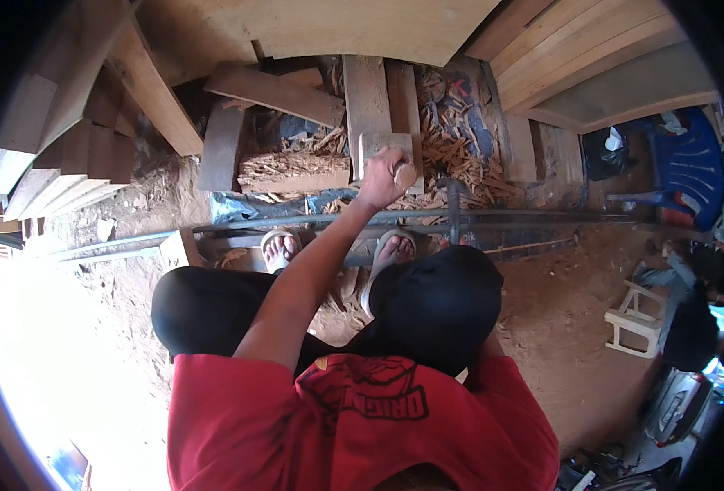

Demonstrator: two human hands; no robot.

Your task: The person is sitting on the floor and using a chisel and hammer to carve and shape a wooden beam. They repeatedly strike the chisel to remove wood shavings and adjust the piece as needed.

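My left arm reaches forward, and my left hand [385,177] is closed around a round-ended wooden handle [406,175]. What lies below the handle is hidden by my fist. Hand and handle are over a squared wooden block [372,146], which rests on a longer plank [367,90]. Just to the right, a dark hammer-like tool [453,211] sits between the wood chips and my right knee. My right hand is out of sight; only a little of that arm shows beside my right thigh.
Wood chips [460,131] and a splintered board [294,172] surround the plank. A long pipe [313,219] crosses before my sandalled feet. Boards lean at left, wooden panels at upper right. A blue plastic chair [689,164], a small wooden stool [636,321] and another person [691,327] are at right.
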